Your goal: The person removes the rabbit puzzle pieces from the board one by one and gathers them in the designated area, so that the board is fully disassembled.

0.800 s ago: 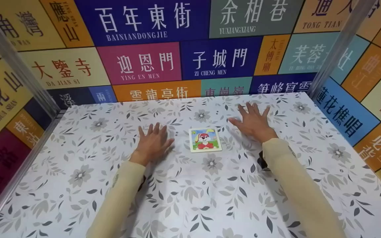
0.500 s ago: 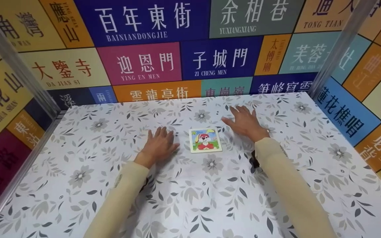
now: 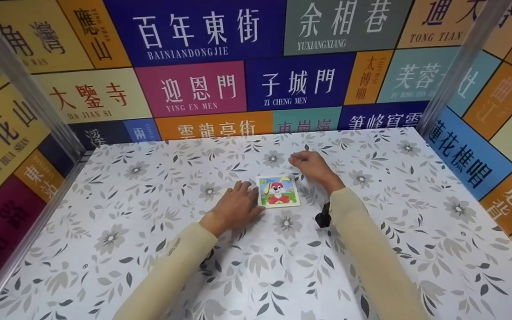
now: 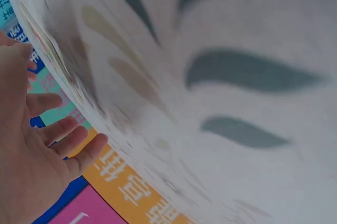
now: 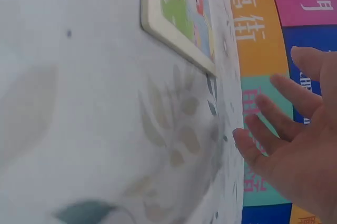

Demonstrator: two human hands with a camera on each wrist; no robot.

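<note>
A small square picture board [image 3: 278, 191] with a red-and-white cartoon rabbit lies flat on the patterned tablecloth. My left hand [image 3: 234, 206] is at its left side, the fingers reaching its left edge in the head view; whether they touch it I cannot tell. Loosely bent, spread fingers of that hand show in the left wrist view. Beyond the board's upper right corner, my right hand [image 3: 314, 166] hovers with relaxed fingers, holding nothing. The right wrist view has the board's thick pale edge [image 5: 176, 42] apart from the right hand [image 5: 295, 140].
The white tablecloth [image 3: 105, 275] has grey leaves and flowers. Behind the table stands a wall [image 3: 194, 84] of coloured panels with Chinese characters. Clear upright posts [image 3: 451, 75] rise at the back corners. A dark wrist device [image 3: 323, 216] shows at the right cuff.
Both hands have moved inward toward the board, the left one to the right and nearer, the right one to the left. The right fingers have drawn together from a spread pose.
</note>
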